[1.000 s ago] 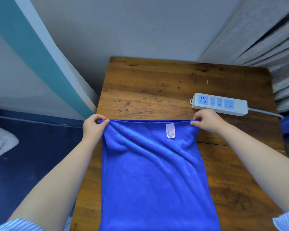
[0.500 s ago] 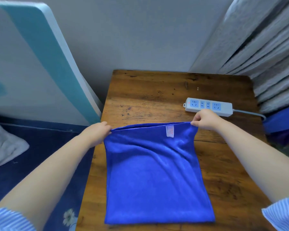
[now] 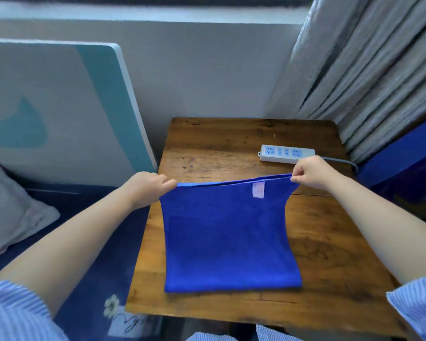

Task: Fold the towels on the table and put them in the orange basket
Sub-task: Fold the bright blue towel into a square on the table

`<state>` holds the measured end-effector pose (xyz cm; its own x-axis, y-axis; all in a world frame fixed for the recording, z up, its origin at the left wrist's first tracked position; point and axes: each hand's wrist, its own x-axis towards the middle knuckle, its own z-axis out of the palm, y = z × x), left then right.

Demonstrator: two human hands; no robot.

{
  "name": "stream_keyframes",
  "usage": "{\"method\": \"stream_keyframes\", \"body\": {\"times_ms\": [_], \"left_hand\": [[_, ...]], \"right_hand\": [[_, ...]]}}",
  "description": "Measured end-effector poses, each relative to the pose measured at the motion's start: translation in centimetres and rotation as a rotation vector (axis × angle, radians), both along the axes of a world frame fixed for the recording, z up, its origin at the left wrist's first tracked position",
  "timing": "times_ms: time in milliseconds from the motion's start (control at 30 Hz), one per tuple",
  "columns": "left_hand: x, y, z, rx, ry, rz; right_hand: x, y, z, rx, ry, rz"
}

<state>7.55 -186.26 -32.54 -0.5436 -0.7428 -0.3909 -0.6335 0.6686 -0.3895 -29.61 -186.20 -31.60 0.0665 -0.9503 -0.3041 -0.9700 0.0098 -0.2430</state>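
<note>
The folded blue terry towel (image 3: 231, 237) lies on the brown wooden table (image 3: 330, 242), long axis pointing away, its far corners pinched by left hand (image 3: 148, 187) and right hand (image 3: 310, 172).

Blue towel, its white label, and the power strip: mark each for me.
blue towel (image 3: 229, 244), head view, middle of the top layer.
white label (image 3: 258, 190), head view, centre of the tag.
power strip (image 3: 287, 153), head view, middle of its socket face.

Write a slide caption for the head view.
Both hands, left and right, pinch the blue towel's far corners above a wooden table.
</note>
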Motion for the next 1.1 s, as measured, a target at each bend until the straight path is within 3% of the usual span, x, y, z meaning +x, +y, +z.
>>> {"method": "stream_keyframes", "body": {"times_ms": [100, 233, 333, 533, 900, 1000, 1100], "left_hand": [[0.1, 1.5, 1.4, -0.031, -0.002, -0.080], [-0.3, 3.5, 3.9, -0.169, 0.179, -0.364], [-0.8, 4.5, 4.6, -0.204, 0.251, -0.399], [-2.1, 5.8, 5.2, -0.255, 0.332, -0.262], [-3.7, 6.7, 6.5, -0.334, 0.409, -0.094], [-5.5, 6.5, 7.9, -0.409, 0.461, 0.101], [-7.4, 6.1, 9.7, -0.333, 0.578, 0.316]], "right_hand": [[-0.4, 2.3, 0.9, -0.044, 0.075, 0.066], [-1.0, 5.0, 1.6, -0.079, 0.119, 0.073], [-1.5, 6.7, 2.0, -0.141, 0.140, 0.043], [-2.1, 9.0, 2.2, -0.264, 0.111, -0.040], [-4.1, 10.3, 4.9, -0.428, -0.290, -0.260], [-4.9, 10.3, 6.3, -0.512, -0.467, -0.393], [-5.9, 10.1, 8.0, -0.600, -0.618, -0.544]]}}
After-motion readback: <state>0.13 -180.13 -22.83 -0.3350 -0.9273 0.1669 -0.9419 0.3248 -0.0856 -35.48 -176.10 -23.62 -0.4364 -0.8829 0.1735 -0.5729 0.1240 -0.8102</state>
